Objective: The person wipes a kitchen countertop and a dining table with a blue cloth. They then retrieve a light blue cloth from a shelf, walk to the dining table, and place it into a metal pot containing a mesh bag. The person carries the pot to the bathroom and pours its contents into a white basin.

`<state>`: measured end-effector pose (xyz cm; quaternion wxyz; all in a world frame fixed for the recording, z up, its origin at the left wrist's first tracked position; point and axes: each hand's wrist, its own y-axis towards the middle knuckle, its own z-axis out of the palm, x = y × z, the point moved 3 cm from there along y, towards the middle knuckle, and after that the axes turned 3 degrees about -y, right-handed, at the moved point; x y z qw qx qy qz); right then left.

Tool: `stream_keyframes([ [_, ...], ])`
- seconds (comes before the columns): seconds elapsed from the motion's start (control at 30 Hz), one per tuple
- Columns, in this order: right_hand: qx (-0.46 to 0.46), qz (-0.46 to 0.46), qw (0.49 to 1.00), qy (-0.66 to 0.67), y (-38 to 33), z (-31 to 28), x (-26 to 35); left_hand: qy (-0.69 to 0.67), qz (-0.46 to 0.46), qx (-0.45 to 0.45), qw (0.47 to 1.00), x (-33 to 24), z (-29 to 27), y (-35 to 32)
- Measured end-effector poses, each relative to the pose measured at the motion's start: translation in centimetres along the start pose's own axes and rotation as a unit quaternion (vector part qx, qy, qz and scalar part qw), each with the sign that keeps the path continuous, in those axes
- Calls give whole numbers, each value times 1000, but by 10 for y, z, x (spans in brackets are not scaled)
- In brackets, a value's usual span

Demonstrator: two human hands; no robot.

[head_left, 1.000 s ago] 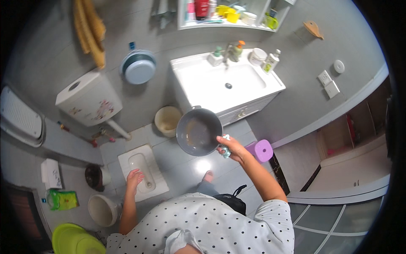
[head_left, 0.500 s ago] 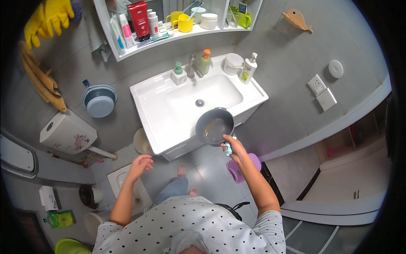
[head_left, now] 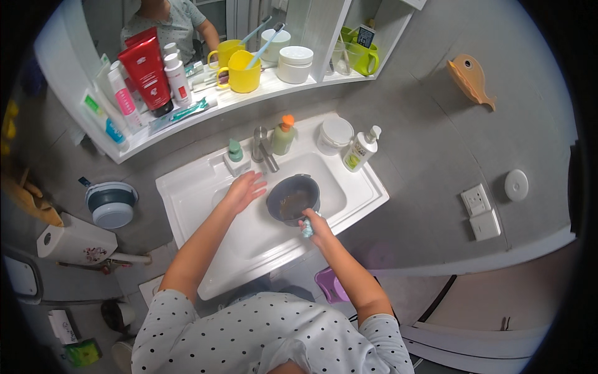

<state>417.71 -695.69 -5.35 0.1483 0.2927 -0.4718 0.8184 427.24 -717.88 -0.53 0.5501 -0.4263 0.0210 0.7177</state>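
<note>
A dark grey pot [head_left: 291, 201] with a brownish patch inside hangs tilted over the white sink [head_left: 369, 198]. On its near right side, my right hand [head_left: 319, 229] is closed round the pot's handle, mostly hidden in the grip. Something pale blue-green [head_left: 306, 228] shows at the fingers; whether it is part of the handle I cannot tell. My left hand [head_left: 244, 193] is bare, its fingers stretched out, left of the pot and just short of the metal faucet [head_left: 263, 148].
Along the sink's back stand a green-topped soap bottle [head_left: 237, 161], an orange-topped pump bottle [head_left: 283, 136], a white tub [head_left: 335, 136] and a white pump bottle [head_left: 361, 151]. Above them juts a mirror shelf [head_left: 265, 84] with toiletries. A purple stool [head_left: 329, 285] is on the floor at right.
I have come closer to the sink. The pot has moved from the sink's front edge to over the basin, and my left hand has reached up towards the faucet.
</note>
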Motion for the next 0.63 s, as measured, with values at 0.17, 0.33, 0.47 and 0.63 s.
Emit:
stream_keyframes([
  [0.17,18,29,999,-27,32,15,19,-13,1,-47,999,-15,5,89],
  [0.33,44,83,995,-36,66,12,31,-70,-10,-68,995,-27,9,95],
  [0.47,56,100,992,-53,85,6,41,-134,31,-73,988,-36,16,93],
  [0.63,103,120,980,-121,111,4,42,-102,108,-65,987,-19,9,82],
])
